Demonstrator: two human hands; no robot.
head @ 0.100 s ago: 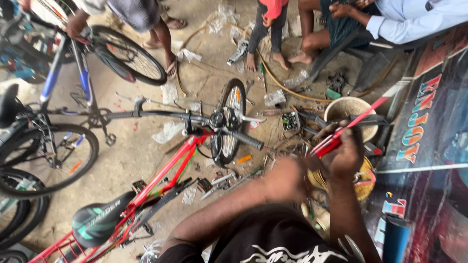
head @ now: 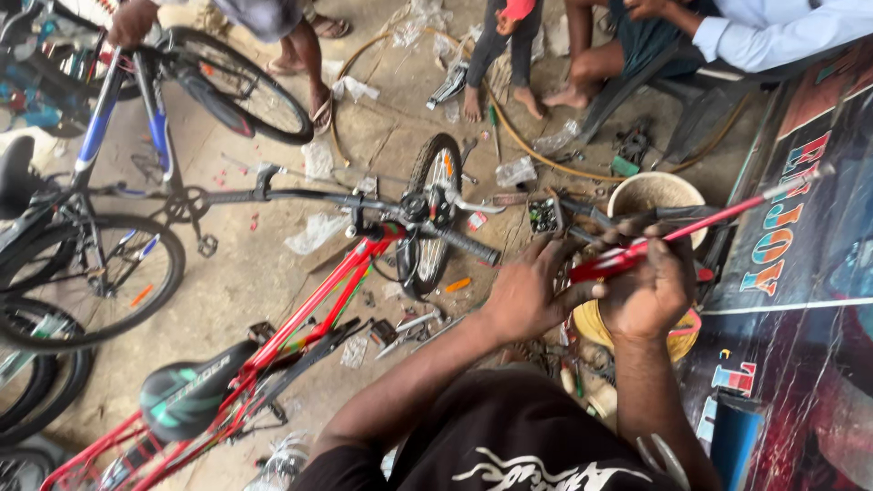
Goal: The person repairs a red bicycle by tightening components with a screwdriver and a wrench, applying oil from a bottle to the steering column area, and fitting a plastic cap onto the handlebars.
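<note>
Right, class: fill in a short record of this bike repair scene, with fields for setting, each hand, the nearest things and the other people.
setting: outdoor dirt ground littered with scraps and tools
left hand: closed on the near end of a red bicycle frame part
right hand: gripping the same red part from above
nearest things: red bicycle with a black saddle; pale bowl; yellow container under the hands
other people: one standing by a blue bicycle; others seated at top right
</note>
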